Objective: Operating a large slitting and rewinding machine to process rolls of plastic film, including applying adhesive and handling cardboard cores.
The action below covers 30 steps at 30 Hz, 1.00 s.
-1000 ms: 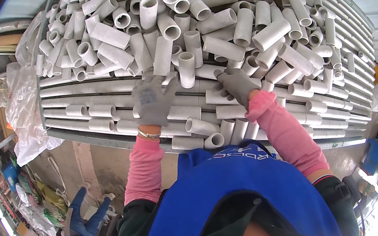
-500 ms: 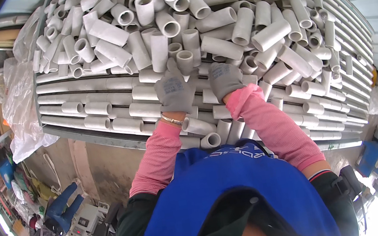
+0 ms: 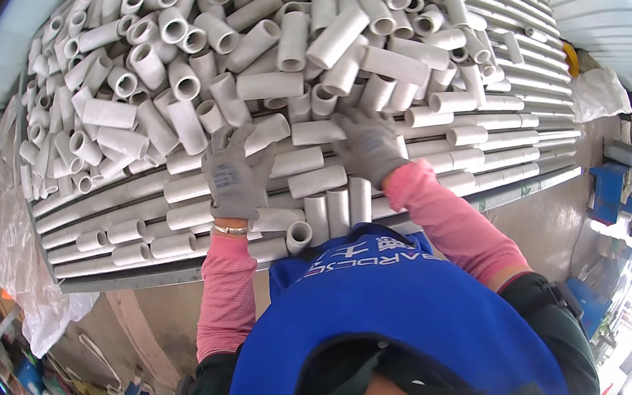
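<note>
Short white tube point(image 3: 316, 132) under hands — long axis left-right

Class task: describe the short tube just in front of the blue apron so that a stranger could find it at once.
Start at the grooved grey table heaped with short white cardboard tubes. Below the left grey-gloved hand, near the table's front edge, sits one tube. Unlike its sideways neighbours, its open round mouth faces the viewer.

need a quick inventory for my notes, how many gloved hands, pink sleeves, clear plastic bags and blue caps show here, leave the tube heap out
grey gloved hands: 2, left hand and right hand, both lying on the white tubes
pink sleeves: 2
clear plastic bags: 2
blue cap: 1
total: 7
</note>
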Motion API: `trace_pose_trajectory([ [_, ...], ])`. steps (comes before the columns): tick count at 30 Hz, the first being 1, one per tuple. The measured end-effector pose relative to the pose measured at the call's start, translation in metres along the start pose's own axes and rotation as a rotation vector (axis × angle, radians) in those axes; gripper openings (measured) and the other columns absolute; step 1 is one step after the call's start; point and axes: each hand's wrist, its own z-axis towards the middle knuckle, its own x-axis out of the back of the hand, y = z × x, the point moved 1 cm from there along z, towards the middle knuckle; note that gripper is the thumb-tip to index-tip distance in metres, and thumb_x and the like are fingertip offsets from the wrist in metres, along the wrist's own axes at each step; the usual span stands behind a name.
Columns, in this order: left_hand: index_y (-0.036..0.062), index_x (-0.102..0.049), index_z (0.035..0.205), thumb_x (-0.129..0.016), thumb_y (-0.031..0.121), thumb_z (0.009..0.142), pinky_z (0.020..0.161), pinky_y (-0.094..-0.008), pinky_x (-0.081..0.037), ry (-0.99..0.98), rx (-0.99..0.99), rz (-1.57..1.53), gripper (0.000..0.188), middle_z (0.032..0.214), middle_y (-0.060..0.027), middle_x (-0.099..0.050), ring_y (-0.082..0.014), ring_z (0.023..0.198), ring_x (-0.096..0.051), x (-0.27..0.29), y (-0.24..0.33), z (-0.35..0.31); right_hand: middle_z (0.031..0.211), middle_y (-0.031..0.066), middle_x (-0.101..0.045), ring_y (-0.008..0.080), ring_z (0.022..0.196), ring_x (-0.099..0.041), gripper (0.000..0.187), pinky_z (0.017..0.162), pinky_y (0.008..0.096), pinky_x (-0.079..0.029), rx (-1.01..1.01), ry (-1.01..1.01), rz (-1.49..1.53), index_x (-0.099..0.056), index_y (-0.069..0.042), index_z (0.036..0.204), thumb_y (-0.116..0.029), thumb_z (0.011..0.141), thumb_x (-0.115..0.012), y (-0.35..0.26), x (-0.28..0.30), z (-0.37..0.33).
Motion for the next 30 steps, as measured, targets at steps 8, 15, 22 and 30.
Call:
trace_pose_trajectory([
  [8,0.0136,-0.061,0.113,-0.063,0.045,0.074,0.098,-0.0434,-0.032,-0.279,0.052,0.088,0.050,0.113,-0.0115,-0.057,-0.0307,0.109,-0.050,-0.051,0.059,0.014,0.115,0.0119,-0.057,0.0299,0.114,-0.049,0.035,0.096,0.0470,-0.036,0.132,-0.308,-0.018,-0.060,-0.010,0.107,-0.029,0.077,-0.062,0.017,0.013,-0.015],
  [15,0.0021,-0.067,0.102,-0.059,0.047,0.078,0.098,-0.0406,-0.034,-0.384,0.266,0.139,0.051,0.112,-0.0152,-0.060,-0.0322,0.109,-0.051,-0.061,0.083,0.010,0.117,0.0069,-0.054,0.0292,0.116,-0.045,0.043,0.099,0.0461,-0.033,0.145,0.432,-0.054,-0.059,-0.010,0.110,-0.029,0.073,-0.068,0.154,0.047,-0.049],
  [22,-0.0027,-0.064,0.089,-0.067,0.028,0.076,0.077,-0.0380,-0.045,0.006,0.466,-0.135,0.033,0.094,-0.0152,-0.061,-0.0303,0.087,-0.058,-0.078,0.167,-0.020,0.109,0.0084,-0.058,0.0271,0.109,-0.052,0.057,0.096,0.0459,-0.034,0.008,-0.110,0.102,-0.057,-0.009,0.113,-0.037,0.067,-0.075,0.243,0.077,-0.047],
  [30,0.0001,-0.063,0.089,-0.070,0.037,0.075,0.076,-0.0394,-0.044,0.169,0.900,0.039,0.040,0.092,-0.0156,-0.061,-0.0301,0.084,-0.057,-0.052,0.147,-0.060,0.111,0.0160,-0.054,0.0340,0.105,-0.051,0.064,0.091,0.0451,-0.039,0.327,0.001,0.423,-0.052,-0.008,0.120,-0.039,0.069,-0.074,0.224,0.071,-0.058],
])
